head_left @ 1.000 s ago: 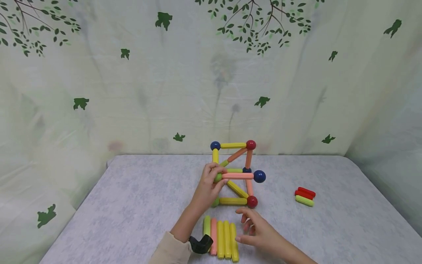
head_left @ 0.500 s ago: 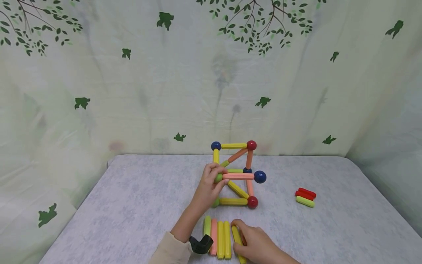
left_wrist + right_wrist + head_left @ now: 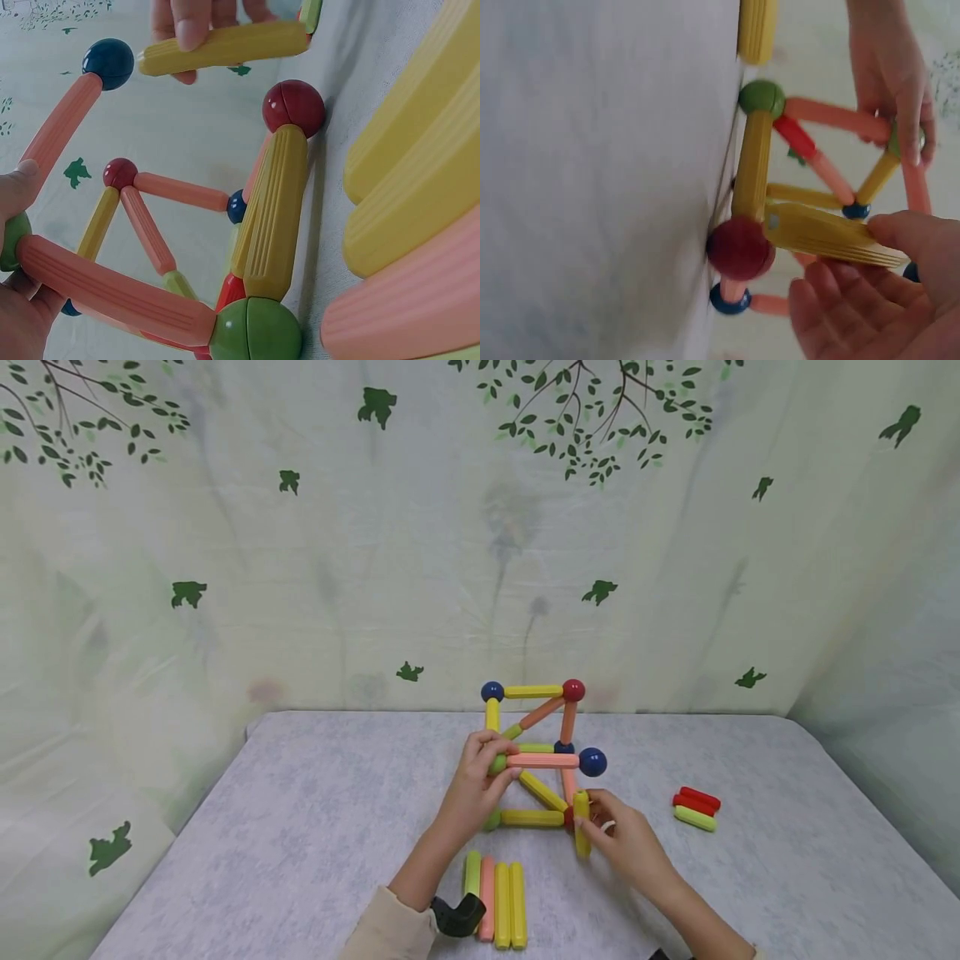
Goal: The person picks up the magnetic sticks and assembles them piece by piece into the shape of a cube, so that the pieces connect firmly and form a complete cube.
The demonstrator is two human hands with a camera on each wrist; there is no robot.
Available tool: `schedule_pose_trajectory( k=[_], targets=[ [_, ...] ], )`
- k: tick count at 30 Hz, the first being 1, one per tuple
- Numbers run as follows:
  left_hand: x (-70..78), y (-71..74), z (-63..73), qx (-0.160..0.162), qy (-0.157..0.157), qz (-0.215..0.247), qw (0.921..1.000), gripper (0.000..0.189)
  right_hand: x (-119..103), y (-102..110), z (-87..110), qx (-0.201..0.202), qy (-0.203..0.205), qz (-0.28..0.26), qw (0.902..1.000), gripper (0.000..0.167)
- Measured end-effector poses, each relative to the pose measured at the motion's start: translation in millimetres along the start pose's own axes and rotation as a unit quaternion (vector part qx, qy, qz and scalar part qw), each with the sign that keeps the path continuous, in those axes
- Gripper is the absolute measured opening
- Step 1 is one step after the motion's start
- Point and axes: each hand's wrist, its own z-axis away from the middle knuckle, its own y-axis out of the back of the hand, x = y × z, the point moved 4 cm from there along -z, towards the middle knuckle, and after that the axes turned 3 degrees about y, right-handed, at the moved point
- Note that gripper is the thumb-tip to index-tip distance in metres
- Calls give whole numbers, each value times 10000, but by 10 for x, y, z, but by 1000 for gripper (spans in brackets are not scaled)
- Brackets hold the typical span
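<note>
My left hand [image 3: 472,781] grips a green ball [image 3: 13,240] at an upper corner of a frame built from sticks and balls. From that ball a pink stick [image 3: 542,761] reaches right to a dark blue ball [image 3: 592,762]. Between thumb and fingers, my right hand [image 3: 630,847] pinches a loose yellow stick [image 3: 582,827]. It stands nearly upright, partly covering the lower red ball [image 3: 739,247] in the head view. A gap separates that stick from the red ball [image 3: 292,109] in the left wrist view. Another green ball [image 3: 255,330] forms the frame's lower front corner.
Two yellow sticks [image 3: 510,906], a pink stick [image 3: 487,900] and a lime stick [image 3: 472,872] lie in a row before the frame. Right of it on the grey tabletop [image 3: 300,827] are two red sticks [image 3: 696,798] and a lime stick [image 3: 694,818]. A leaf-patterned curtain [image 3: 337,568] hangs behind.
My right hand has taken a yellow stick from the right end of the row, raised it and carried it forward to the lower red ball. My left hand has kept its grip.
</note>
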Motion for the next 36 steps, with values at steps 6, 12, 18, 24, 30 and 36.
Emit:
schedule_pose_trajectory(
  k=[6,12,18,24,30,36],
  targets=[
    [5,-6,-4,-26,73,35,10000,16,101,139,-118,498,360,-191,9979,29],
    [-1,4,-9,7,134,28,9999,17,116,162,-174,627,673,-390,9950,31],
    [-3,31,-19,39,251,152,9996,17,138,126,-202,498,667,-453,9955,31],
    [8,58,-25,-179,379,204,9989,19,130,125,-195,399,656,-309,9966,31],
    [0,155,31,-391,654,148,9970,41,144,287,-111,321,767,125,9965,48],
    [-55,316,234,-282,870,-83,9958,62,365,625,61,372,878,497,9942,54]
  ],
)
